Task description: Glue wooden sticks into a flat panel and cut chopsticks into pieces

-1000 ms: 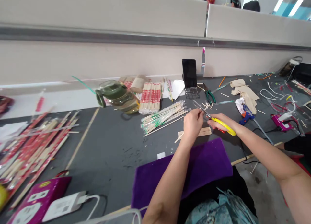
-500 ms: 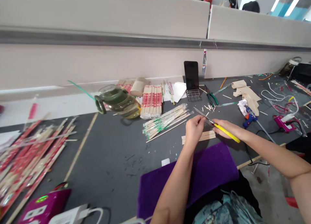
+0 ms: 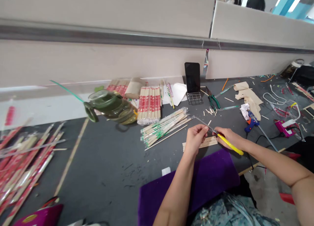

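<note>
My left hand (image 3: pixel 195 137) is closed, thumb and fingers pinching a thin wooden stick (image 3: pixel 209 122), whose short end sticks up. My right hand (image 3: pixel 228 137) is wrapped round yellow-handled scissors (image 3: pixel 230 145), seen nearly edge-on. Their long metal blades point left, passing by my left fingertips at the stick. Whether the blades touch the stick I cannot tell. Under and between my hands lies a flat row of cut wooden sticks (image 3: pixel 208 142) on the dark table. A purple cloth (image 3: pixel 211 173) lies at the table's edge beneath my forearms.
Left of my hands lie wrapped chopsticks with green print (image 3: pixel 164 126) and red-printed packs (image 3: pixel 149 103). A green-lidded jug (image 3: pixel 113 106) stands behind. A phone (image 3: pixel 192 77) leans on a wire stand. Green-handled pliers (image 3: pixel 214 100), stick offcuts and a blue glue gun (image 3: pixel 251 121) lie to the right.
The view has shifted slightly, so things at the left sit further left. My left fingers have moved a little and the stick's end shows more clearly. Both hands keep their hold.
</note>
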`<state>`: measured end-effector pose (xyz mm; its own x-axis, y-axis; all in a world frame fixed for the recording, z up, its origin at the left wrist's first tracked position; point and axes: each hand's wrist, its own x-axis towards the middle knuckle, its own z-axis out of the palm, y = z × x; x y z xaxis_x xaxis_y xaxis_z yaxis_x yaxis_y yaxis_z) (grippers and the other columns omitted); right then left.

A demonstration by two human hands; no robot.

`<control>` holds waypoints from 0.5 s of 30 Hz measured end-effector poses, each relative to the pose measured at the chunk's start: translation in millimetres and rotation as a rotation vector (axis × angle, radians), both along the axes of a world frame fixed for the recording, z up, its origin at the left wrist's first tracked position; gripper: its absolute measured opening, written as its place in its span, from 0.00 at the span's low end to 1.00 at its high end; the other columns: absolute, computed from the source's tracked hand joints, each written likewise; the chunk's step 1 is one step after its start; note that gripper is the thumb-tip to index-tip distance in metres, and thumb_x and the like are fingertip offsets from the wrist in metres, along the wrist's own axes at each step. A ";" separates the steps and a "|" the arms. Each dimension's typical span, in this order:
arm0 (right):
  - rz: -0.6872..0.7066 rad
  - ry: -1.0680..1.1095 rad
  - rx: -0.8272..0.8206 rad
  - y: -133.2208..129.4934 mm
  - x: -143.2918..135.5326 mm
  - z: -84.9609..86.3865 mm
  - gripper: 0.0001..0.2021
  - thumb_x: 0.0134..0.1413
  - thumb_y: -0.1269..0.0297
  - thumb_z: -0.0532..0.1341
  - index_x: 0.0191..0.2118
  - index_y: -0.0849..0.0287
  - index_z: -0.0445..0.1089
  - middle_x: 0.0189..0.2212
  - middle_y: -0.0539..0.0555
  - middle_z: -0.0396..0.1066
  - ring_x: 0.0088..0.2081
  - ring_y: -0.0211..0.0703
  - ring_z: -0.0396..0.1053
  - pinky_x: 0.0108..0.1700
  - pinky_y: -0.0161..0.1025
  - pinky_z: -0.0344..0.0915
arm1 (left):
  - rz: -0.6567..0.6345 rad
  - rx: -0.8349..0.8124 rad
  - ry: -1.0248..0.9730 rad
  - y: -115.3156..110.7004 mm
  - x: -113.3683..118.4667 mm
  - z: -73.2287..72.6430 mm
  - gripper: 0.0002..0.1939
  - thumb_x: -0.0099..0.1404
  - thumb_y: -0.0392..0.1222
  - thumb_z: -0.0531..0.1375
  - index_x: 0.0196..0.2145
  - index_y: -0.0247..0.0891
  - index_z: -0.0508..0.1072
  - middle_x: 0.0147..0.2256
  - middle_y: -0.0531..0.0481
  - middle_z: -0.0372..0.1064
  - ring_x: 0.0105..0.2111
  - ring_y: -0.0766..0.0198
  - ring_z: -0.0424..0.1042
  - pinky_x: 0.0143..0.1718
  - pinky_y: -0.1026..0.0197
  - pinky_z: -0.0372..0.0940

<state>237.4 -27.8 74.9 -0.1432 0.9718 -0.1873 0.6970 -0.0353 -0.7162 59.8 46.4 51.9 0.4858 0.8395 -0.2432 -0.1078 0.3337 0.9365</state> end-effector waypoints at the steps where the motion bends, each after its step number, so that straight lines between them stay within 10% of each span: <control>1: 0.012 -0.001 -0.017 2.0 0.3 2.2 0.06 0.58 0.67 0.57 0.41 0.58 0.68 0.27 0.45 0.63 0.29 0.37 0.60 0.34 0.33 0.56 | 0.003 0.021 0.029 -0.4 -0.4 -0.8 0.17 0.56 0.54 0.65 0.27 0.36 0.71 0.19 0.58 0.62 0.14 0.75 0.52 0.17 0.68 0.46; 15: -0.134 0.156 -0.246 18.5 16.3 -2.8 0.17 0.61 0.60 0.58 0.53 0.58 0.71 0.29 0.50 0.72 0.27 0.39 0.69 0.34 0.36 0.65 | -0.132 0.499 0.438 37.8 8.9 14.7 0.09 0.67 0.40 0.57 0.28 0.39 0.70 0.21 0.56 0.65 0.22 0.66 0.65 0.27 0.64 0.56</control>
